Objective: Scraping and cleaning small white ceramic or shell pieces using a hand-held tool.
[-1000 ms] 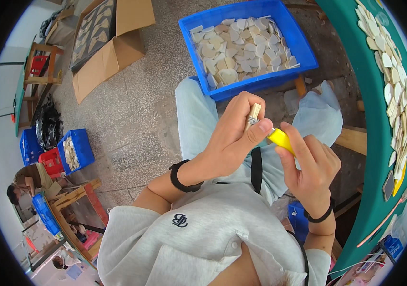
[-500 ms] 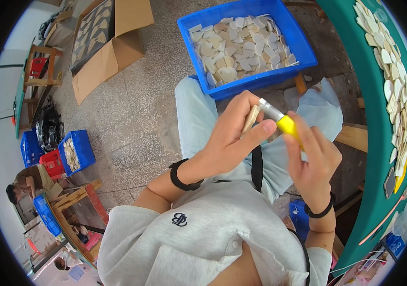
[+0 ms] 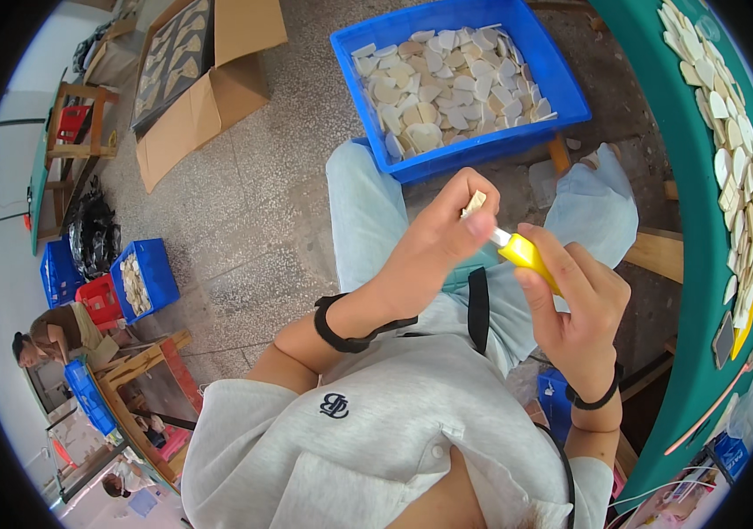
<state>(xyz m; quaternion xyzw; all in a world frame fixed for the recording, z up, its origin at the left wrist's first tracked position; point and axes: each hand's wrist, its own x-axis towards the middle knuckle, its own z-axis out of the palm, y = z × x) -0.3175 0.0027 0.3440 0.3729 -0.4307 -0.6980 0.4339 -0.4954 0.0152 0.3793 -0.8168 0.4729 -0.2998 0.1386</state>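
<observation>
My left hand (image 3: 434, 247) is closed around a small cream-coloured flat piece (image 3: 474, 204), whose end sticks up between thumb and curled fingers. The rest of the piece is hidden by the hand. In my right hand (image 3: 586, 304) is a yellow-handled utility knife (image 3: 523, 252), gripped between the thumb and fingers. Its blade points toward my left thumb, and the tip is hidden there. Both hands are in front of my body, above my lap. Just beyond them stands a blue plastic bin (image 3: 482, 159) holding many similar pale, rounded pieces (image 3: 456, 88).
A green-topped table (image 3: 672, 414) curves along the right, bearing a long heap of pale pieces (image 3: 734, 167) and a phone (image 3: 723, 339). An open cardboard box (image 3: 184, 141) stands on the floor at far left. Further left are blue crates (image 3: 154, 273) and a seated person (image 3: 68, 331).
The knife has dropped slightly, its blade now down by my left thumb instead of reaching across above the piece. My left fingers have curled tighter, and the piece sits higher in them.
</observation>
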